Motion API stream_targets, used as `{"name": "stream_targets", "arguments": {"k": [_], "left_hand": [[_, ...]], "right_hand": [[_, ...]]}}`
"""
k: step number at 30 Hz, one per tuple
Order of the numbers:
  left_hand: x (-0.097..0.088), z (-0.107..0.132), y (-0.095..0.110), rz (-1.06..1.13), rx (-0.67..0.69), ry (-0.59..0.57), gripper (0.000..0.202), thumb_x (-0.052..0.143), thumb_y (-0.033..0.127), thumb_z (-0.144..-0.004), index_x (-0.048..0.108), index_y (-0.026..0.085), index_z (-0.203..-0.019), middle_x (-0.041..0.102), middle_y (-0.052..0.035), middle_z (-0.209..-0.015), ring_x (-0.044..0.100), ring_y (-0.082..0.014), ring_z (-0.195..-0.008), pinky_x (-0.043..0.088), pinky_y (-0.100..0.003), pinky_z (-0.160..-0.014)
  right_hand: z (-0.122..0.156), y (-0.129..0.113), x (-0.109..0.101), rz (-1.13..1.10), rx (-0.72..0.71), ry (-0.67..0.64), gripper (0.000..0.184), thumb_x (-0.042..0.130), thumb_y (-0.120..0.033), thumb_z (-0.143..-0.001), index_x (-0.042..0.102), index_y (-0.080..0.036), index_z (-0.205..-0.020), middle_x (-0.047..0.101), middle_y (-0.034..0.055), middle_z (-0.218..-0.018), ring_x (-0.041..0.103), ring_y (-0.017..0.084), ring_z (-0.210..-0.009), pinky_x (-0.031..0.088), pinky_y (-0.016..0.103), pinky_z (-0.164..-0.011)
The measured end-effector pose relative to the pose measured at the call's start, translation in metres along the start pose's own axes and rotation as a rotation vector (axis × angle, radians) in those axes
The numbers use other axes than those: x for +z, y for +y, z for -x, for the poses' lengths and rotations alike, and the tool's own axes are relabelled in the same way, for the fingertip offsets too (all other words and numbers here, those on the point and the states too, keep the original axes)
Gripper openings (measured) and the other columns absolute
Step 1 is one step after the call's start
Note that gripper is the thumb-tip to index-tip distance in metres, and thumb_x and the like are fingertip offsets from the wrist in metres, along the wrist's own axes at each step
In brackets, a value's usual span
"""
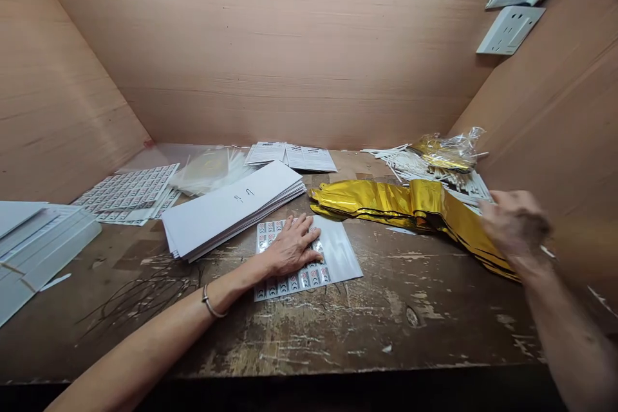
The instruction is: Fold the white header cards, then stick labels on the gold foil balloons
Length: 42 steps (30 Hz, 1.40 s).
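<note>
My left hand (295,248) lies flat with fingers spread on a sheet of CE-mark stickers (294,283). The right part of that sheet is bare backing. Over at the right, my right hand (519,222) is smeared by motion, so its fingers and anything in them cannot be made out. It is over the right end of a stack of gold foil strips (367,198), which looks like flat foil balloons with a folded roll in the middle. A small white tip (547,252) shows beside this hand. Close behind it is a pile of thin white sticks (405,164).
A stack of white paper slips (232,206) lies left of centre, behind my left forearm. More sticker sheets (138,190), clear plastic bags (207,170) and printed cards (309,158) line the back. A plastic box (53,244) holds papers far left. Board walls enclose the worn table.
</note>
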<state>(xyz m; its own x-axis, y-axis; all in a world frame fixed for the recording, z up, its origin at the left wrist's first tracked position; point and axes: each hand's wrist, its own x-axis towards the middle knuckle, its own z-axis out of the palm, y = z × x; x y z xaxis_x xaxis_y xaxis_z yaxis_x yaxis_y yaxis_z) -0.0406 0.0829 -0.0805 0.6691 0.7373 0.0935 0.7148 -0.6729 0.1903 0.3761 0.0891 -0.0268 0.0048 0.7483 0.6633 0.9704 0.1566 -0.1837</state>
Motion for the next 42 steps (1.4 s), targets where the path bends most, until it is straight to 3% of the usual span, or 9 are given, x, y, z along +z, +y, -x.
{"name": "stream_targets", "arguments": {"k": [2, 5, 7, 9, 12, 18, 30, 34, 42], "left_hand": [[-0.001, -0.003, 0.003, 0.008, 0.029, -0.018, 0.059, 0.029, 0.059, -0.081, 0.041, 0.021, -0.124, 0.027, -0.0135, -0.138, 0.016, -0.0332, -0.128, 0.011, -0.053, -0.101], [0.0, -0.008, 0.009, 0.017, 0.055, -0.032, 0.062, 0.027, 0.063, -0.079, 0.04, 0.022, -0.124, 0.026, -0.0129, -0.139, 0.015, -0.0334, -0.129, 0.01, -0.054, -0.101], [0.001, -0.012, 0.011, 0.037, 0.048, -0.02, 0.069, 0.028, 0.066, -0.077, 0.035, 0.019, -0.127, 0.028, -0.0144, -0.137, 0.015, -0.0318, -0.129, 0.01, -0.052, -0.102], [0.003, -0.014, 0.012, 0.063, 0.024, 0.007, 0.078, 0.029, 0.069, -0.074, 0.028, 0.015, -0.13, 0.029, -0.0161, -0.137, 0.014, -0.03, -0.13, 0.009, -0.05, -0.104], [0.005, -0.015, 0.011, 0.097, 0.004, 0.033, 0.085, 0.033, 0.071, -0.071, 0.022, 0.013, -0.132, 0.027, -0.0166, -0.138, 0.012, -0.0288, -0.13, 0.009, -0.048, -0.105], [0.006, -0.014, 0.011, 0.141, -0.001, 0.04, 0.086, 0.036, 0.068, -0.072, 0.015, 0.013, -0.134, 0.025, -0.0168, -0.139, 0.013, -0.0286, -0.13, 0.008, -0.048, -0.105], [0.006, -0.013, 0.01, 0.153, 0.004, 0.051, 0.088, 0.038, 0.067, -0.072, 0.013, 0.012, -0.135, 0.024, -0.0167, -0.139, 0.012, -0.0281, -0.131, 0.009, -0.047, -0.105], [0.006, -0.013, 0.01, 0.152, -0.001, 0.034, 0.09, 0.037, 0.067, -0.072, 0.01, 0.011, -0.136, 0.022, -0.0171, -0.14, 0.011, -0.0284, -0.131, 0.008, -0.047, -0.105], [0.008, -0.013, 0.009, 0.155, -0.007, 0.042, 0.093, 0.035, 0.068, -0.072, 0.009, 0.008, -0.136, 0.019, -0.0182, -0.141, 0.009, -0.0276, -0.131, 0.007, -0.044, -0.106]], "right_hand": [[-0.009, -0.06, 0.019, -0.137, -0.091, -0.06, 0.019, 0.048, -0.027, -0.08, 0.062, -0.016, -0.074, 0.058, 0.0112, -0.075, 0.053, 0.022, -0.074, 0.039, 0.034, -0.067], [-0.005, -0.142, 0.055, -0.431, -0.254, -0.395, 0.017, 0.047, -0.021, -0.081, 0.063, -0.017, -0.081, 0.056, 0.0056, -0.08, 0.053, 0.015, -0.07, 0.042, 0.026, -0.065], [0.004, -0.177, 0.078, -0.482, -0.339, -0.529, 0.019, 0.046, -0.015, -0.081, 0.064, -0.017, -0.084, 0.055, 0.0053, -0.08, 0.052, 0.014, -0.071, 0.041, 0.025, -0.066], [0.013, -0.195, 0.097, -0.449, -0.386, -0.577, 0.018, 0.046, -0.014, -0.08, 0.064, -0.016, -0.082, 0.053, 0.0054, -0.078, 0.05, 0.014, -0.071, 0.04, 0.025, -0.065], [0.021, -0.201, 0.11, -0.334, -0.442, -0.554, 0.017, 0.046, -0.013, -0.08, 0.062, -0.016, -0.077, 0.051, 0.0055, -0.077, 0.046, 0.014, -0.072, 0.038, 0.025, -0.064], [0.023, -0.202, 0.11, -0.32, -0.474, -0.528, 0.018, 0.044, -0.01, -0.08, 0.059, -0.016, -0.072, 0.051, 0.0042, -0.075, 0.044, 0.015, -0.073, 0.036, 0.025, -0.066], [0.014, -0.209, 0.107, -0.481, -0.239, -0.674, 0.01, 0.05, -0.01, -0.073, 0.056, -0.015, -0.068, 0.052, 0.0012, -0.07, 0.047, 0.012, -0.066, 0.035, 0.023, -0.061], [0.015, -0.205, 0.111, -0.536, -0.193, -0.615, 0.006, 0.051, -0.014, -0.074, 0.056, -0.017, -0.074, 0.053, 0.0013, -0.076, 0.049, 0.013, -0.072, 0.036, 0.024, -0.065], [0.018, -0.218, 0.113, -0.227, -0.324, -0.613, 0.011, 0.04, -0.016, -0.08, 0.052, -0.016, -0.079, 0.053, 0.0062, -0.08, 0.048, 0.017, -0.075, 0.034, 0.026, -0.065]]}}
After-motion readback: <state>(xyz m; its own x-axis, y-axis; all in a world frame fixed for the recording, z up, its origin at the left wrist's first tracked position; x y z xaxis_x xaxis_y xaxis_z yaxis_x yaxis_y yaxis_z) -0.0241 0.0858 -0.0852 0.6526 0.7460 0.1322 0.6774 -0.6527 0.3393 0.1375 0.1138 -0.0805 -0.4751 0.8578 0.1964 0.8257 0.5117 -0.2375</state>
